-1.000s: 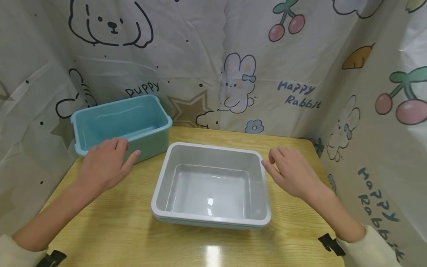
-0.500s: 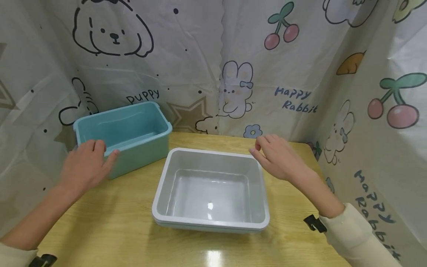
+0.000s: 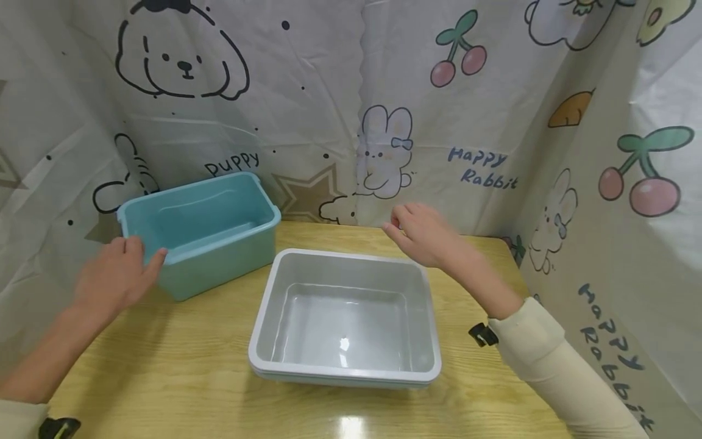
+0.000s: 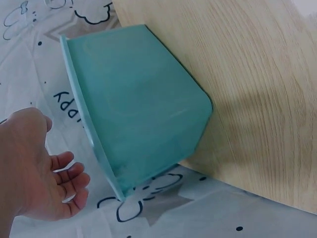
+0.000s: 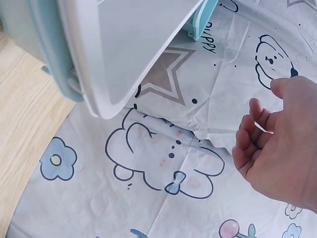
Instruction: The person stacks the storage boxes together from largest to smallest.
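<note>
A rectangular teal bin (image 3: 219,262) stands at the back left of the table. My left hand (image 3: 112,274) hovers by its near left corner; the left wrist view shows a gap between the loosely bent fingers and the rim. In the middle sits a light grey bin (image 3: 351,271) with nothing inside. Under its rim, the right wrist view shows a second, teal rim (image 5: 52,54), so the grey bin appears nested in a teal one. Above the far right corner of this stack hangs my right hand (image 3: 422,235), its fingers loosely curled and holding nothing.
Both bins stand on a light wooden table (image 3: 192,372). A printed cloth (image 3: 307,91) with puppies, rabbits and cherries hangs behind and along both sides, close behind the teal bin.
My right hand has moved left and away from me, from beside the grey bin to above its far corner. The left hand has shifted left and slightly down. Both bins stay put.
</note>
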The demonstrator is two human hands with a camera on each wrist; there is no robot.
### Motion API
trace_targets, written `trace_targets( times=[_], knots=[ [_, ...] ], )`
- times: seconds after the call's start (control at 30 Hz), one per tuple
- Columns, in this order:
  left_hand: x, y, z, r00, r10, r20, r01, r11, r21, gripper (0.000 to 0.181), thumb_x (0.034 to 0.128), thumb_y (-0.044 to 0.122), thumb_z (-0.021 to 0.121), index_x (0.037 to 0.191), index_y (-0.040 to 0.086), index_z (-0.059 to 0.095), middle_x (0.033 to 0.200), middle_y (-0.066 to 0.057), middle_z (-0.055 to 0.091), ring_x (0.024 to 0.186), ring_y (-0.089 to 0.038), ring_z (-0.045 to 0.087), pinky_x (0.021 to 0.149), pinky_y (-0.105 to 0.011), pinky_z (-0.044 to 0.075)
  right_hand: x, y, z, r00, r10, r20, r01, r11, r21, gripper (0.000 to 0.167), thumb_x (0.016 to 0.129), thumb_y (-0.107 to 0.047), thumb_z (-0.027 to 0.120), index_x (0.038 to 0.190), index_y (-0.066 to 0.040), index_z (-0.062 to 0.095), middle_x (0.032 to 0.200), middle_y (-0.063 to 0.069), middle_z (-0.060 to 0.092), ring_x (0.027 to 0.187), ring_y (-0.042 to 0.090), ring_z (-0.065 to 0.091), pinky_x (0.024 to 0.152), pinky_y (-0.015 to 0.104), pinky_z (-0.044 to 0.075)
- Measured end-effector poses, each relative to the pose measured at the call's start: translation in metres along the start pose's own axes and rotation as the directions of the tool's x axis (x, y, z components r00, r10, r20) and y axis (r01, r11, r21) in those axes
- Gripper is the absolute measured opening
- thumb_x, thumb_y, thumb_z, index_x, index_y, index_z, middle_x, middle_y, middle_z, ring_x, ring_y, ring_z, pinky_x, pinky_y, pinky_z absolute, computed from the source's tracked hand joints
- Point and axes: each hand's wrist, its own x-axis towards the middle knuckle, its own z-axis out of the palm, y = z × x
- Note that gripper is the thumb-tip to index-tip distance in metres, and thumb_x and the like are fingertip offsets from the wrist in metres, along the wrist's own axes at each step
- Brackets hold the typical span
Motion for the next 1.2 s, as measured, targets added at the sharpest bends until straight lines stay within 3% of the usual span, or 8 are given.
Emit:
trace_targets(
  times=[0.33, 0.6, 1.2],
  knots=[
    [0.007, -0.013, -0.003, 0.999, -0.032, 0.012, 0.032, 0.999, -0.004, 0.051, 0.1041, 0.041, 0.041, 0.075, -0.001, 0.038, 0.077, -0.025, 0.044, 0.059, -0.033, 0.045, 0.043, -0.040, 0.032, 0.037, -0.005, 0.007, 0.998, -0.053, -0.035, 0.053, 0.999, -0.007, 0.032, 0.106, -0.035, 0.041, 0.097, -0.008, 0.056, 0.092, 0.006, 0.056, 0.087, 0.025, 0.051, 0.080, 0.040, 0.041],
    [0.016, -0.022, -0.003, 0.998, -0.051, 0.025, 0.051, 0.999, 0.008, 0.051, 0.1036, 0.040, 0.044, 0.080, -0.005, 0.040, 0.084, -0.033, 0.045, 0.067, -0.044, 0.049, 0.047, -0.048, 0.037, 0.068, -0.007, 0.010, 0.999, -0.053, -0.008, 0.053, 0.998, 0.015, 0.034, 0.107, -0.035, 0.039, 0.096, -0.007, 0.054, 0.089, 0.006, 0.053, 0.082, 0.024, 0.049, 0.077, 0.039, 0.041],
    [0.016, -0.040, -0.002, 0.990, -0.118, 0.071, 0.115, 0.992, 0.054, 0.066, 0.1022, 0.051, 0.039, 0.092, -0.014, 0.040, 0.089, -0.037, 0.045, 0.073, -0.048, 0.050, 0.049, -0.052, 0.039, 0.118, -0.032, 0.027, 0.994, -0.071, 0.086, 0.084, 0.983, -0.163, 0.043, 0.108, -0.042, 0.031, 0.099, -0.007, 0.053, 0.095, 0.007, 0.055, 0.091, 0.026, 0.053, 0.082, 0.043, 0.042]
  ],
)
